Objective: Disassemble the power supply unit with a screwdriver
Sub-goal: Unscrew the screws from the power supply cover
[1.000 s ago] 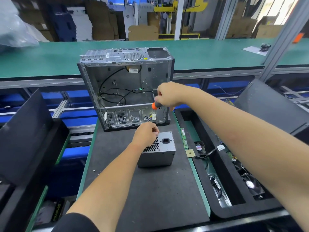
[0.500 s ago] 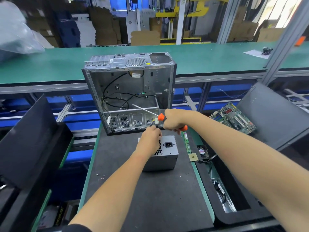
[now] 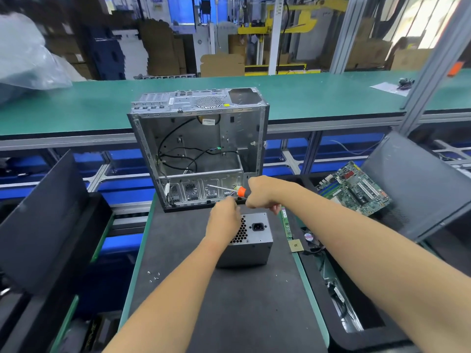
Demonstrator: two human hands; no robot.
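A grey power supply unit (image 3: pixel 254 238) with a honeycomb vent and a black socket stands on the dark mat (image 3: pixel 229 301). My left hand (image 3: pixel 224 220) grips its top far edge over the vent. My right hand (image 3: pixel 262 192) holds an orange-handled screwdriver (image 3: pixel 240 191); its metal shaft points left, just above the unit. Behind the unit stands an open, gutted computer case (image 3: pixel 198 149) with black cables inside.
Several loose screws (image 3: pixel 154 276) lie on the mat at the left. A green memory stick (image 3: pixel 286 224) and a small chip (image 3: pixel 295 245) lie by the mat's right edge. A motherboard (image 3: pixel 354 192) leans in the right bin. Dark bins flank the mat.
My right hand has come down from inside the case to just above the power supply, and the screwdriver shaft now shows. My left hand stays on the unit.
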